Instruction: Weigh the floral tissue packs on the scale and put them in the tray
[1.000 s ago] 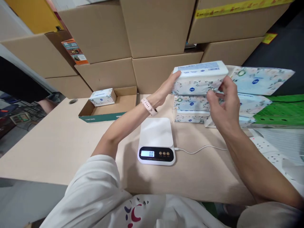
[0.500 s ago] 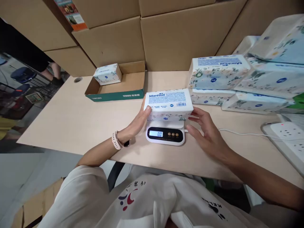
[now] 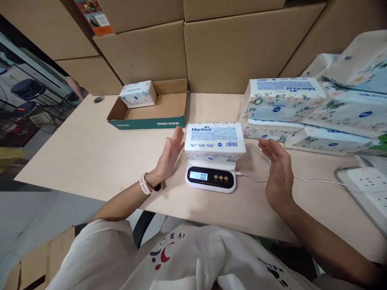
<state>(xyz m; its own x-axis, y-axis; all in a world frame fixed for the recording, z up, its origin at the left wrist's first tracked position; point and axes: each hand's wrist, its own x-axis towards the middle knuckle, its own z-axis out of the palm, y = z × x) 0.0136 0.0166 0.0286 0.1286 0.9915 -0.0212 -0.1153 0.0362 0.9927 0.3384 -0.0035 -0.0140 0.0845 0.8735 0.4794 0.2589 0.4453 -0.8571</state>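
Note:
A white and blue tissue pack (image 3: 215,139) printed "Manhua" rests on a small white kitchen scale (image 3: 211,176), hiding most of its weighing plate. The scale's lit display (image 3: 198,176) reads 0.0, beside several round buttons. To the left of the pack, my left hand (image 3: 169,155) is held upright with fingers extended, close to the pack's side and holding nothing. Farther off on the right, my right hand (image 3: 278,173) is also empty, its fingers stretched out and its palm turned toward the pack. A white cable (image 3: 252,177) runs from the scale behind my right hand.
A shallow green-sided cardboard box (image 3: 148,121) at the back left holds one tissue pack (image 3: 138,94). Several tissue packs (image 3: 282,100) are stacked at the right. Behind stand large cartons (image 3: 229,56). A power strip (image 3: 369,183) lies on the table's right (image 3: 121,157).
Both hands have come away from the tissue pack, the left slightly leftward and the right farther rightward. The pack stays on the scale; the display still shows 0.0. The view has shifted slightly.

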